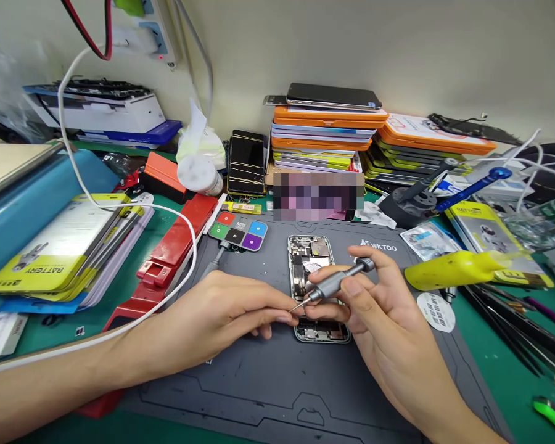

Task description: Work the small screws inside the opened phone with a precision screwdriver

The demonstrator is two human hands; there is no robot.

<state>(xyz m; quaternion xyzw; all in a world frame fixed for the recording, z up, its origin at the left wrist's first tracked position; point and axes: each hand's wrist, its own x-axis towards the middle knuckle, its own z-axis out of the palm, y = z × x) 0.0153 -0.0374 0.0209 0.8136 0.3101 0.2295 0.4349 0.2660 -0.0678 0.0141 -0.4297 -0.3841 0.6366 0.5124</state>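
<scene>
A: Who is holding what?

B: A person's right hand (pixel 383 311) grips a slim grey metal screwdriver with a black knob at its end (pixel 330 285), thumb and fingers closed around the handle, the tool slanting down to the left. The left hand (pixel 240 305) comes in from the other side, thumb and forefinger pinched on the thin tip.

A: Is anything else between those fingertips?

B: The spot is tiny and partly covered, so I cannot tell whether a small part sits there too.

A: What lies below?

B: An opened phone with a pale frame and bare inner parts (pixel 311 251), flat on a dark grey work mat with printed lines (pixel 250 394). Its two ends show; fingers and tool hide much of the middle.

A: And around that?

B: At the mat's upper left is a rounded grey pad with coloured squares (pixel 238 233). Farther left lies a long red plastic device (pixel 176 243), a thin white cable (pixel 195 240) looping across it. Near the right hand, a yellow plastic bottle (pixel 453 269) points its nozzle right, with a round white label (pixel 436 311) just below. Behind everything rises a stack of flat orange, white and yellow boxes (pixel 321 144).
</scene>
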